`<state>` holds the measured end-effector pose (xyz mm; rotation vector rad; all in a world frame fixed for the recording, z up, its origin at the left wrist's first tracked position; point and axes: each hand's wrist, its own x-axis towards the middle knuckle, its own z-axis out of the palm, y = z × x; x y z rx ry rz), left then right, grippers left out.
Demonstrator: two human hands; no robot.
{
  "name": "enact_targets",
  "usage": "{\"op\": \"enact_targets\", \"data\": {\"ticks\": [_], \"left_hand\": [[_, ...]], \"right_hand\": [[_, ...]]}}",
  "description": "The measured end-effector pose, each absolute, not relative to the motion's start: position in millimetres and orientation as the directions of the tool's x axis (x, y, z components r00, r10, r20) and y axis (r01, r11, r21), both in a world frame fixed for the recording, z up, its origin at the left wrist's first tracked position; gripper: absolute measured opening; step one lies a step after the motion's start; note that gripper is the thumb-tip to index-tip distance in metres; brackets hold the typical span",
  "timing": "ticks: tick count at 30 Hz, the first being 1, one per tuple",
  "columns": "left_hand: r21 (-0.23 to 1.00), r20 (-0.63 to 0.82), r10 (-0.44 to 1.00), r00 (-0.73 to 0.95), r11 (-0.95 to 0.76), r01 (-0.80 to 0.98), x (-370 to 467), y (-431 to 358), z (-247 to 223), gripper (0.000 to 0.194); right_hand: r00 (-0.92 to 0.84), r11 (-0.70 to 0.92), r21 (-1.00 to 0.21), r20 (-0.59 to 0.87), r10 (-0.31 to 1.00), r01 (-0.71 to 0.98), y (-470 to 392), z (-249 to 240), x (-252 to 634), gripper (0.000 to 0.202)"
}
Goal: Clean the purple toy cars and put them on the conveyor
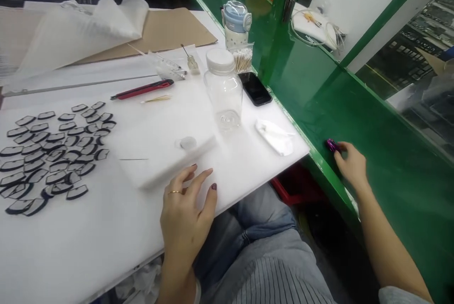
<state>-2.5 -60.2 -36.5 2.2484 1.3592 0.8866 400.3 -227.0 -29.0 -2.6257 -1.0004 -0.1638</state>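
My left hand (186, 216) is at the front edge of the white table, fingers bent but apart, with nothing in it. Just beyond its fingertips lies a white foam-like pad (166, 152), bearing a thin needle-like piece (134, 159) and a small grey round piece (188, 143). Off to the right, my right hand (351, 164) pinches a small shiny purple object (332, 145) against the green surface; its kind is unclear. Many small dark-edged curved pieces (56, 152) are spread at the left of the table.
A clear white-lidded jar (225, 91), a blue-lidded bottle (236, 20), cotton swabs (243, 60) and a black phone (255, 89) stand or lie on the right. A red utility knife (142, 90), a small glass bottle (192, 65) and cardboard (177, 30) lie farther back. Green panels (301, 86) border the table.
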Motion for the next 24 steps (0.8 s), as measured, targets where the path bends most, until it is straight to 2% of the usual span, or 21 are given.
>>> {"op": "enact_targets", "data": {"ticks": [5, 8, 10, 12, 14, 15, 16, 17, 18, 19, 21, 24], "left_hand": [[0.572, 0.346, 0.869, 0.355, -0.495, 0.654, -4, -62, -36, 0.031], [0.544, 0.344, 0.864, 0.367, -0.502, 0.672, -4, -62, -36, 0.030], [0.524, 0.360, 0.853, 0.378, -0.520, 0.675, -3, -62, -37, 0.028], [0.506, 0.398, 0.831, 0.388, -0.552, 0.663, -1, -62, -39, 0.027], [0.488, 0.434, 0.806, 0.403, -0.586, 0.647, 0, -62, -40, 0.030], [0.482, 0.440, 0.797, 0.414, -0.599, 0.639, 0, -63, -41, 0.035], [0.482, 0.433, 0.793, 0.428, -0.605, 0.633, -1, -63, -41, 0.042], [0.489, 0.418, 0.794, 0.441, -0.606, 0.628, -3, -63, -40, 0.051], [0.502, 0.397, 0.797, 0.454, -0.603, 0.620, -5, -64, -40, 0.058], [0.520, 0.379, 0.799, 0.467, -0.601, 0.607, -8, -65, -39, 0.062], [0.562, 0.365, 0.797, 0.482, -0.601, 0.568, -13, -69, -39, 0.062], [0.619, 0.395, 0.803, 0.445, -0.591, 0.517, -14, -80, -40, 0.055]], "right_hand": [[0.854, -0.837, -0.192, 0.213, 0.474, 0.512, -310, -37, 398, 0.056], [0.883, -0.872, -0.182, 0.220, 0.414, 0.454, -326, -37, 398, 0.057], [0.871, -0.865, -0.210, 0.305, 0.385, 0.456, -311, -31, 393, 0.055], [0.791, -0.793, -0.256, 0.458, 0.405, 0.553, -275, -23, 375, 0.048], [0.611, -0.587, -0.270, 0.597, 0.520, 0.764, -223, -15, 342, 0.040], [0.465, -0.390, -0.264, 0.618, 0.634, 0.882, -195, -12, 320, 0.036], [0.269, -0.125, -0.270, 0.607, 0.748, 0.955, -169, -10, 296, 0.036], [0.031, 0.165, -0.305, 0.547, 0.836, 0.938, -144, -9, 271, 0.037], [-0.188, 0.389, -0.337, 0.498, 0.847, 0.858, -123, -9, 248, 0.038], [-0.322, 0.523, -0.365, 0.485, 0.813, 0.771, -106, -10, 227, 0.037], [-0.409, 0.625, -0.470, 0.485, 0.773, 0.623, -79, -13, 195, 0.031], [-0.168, 0.540, -0.636, 0.550, 0.818, 0.551, -49, -14, 173, 0.023]]}}
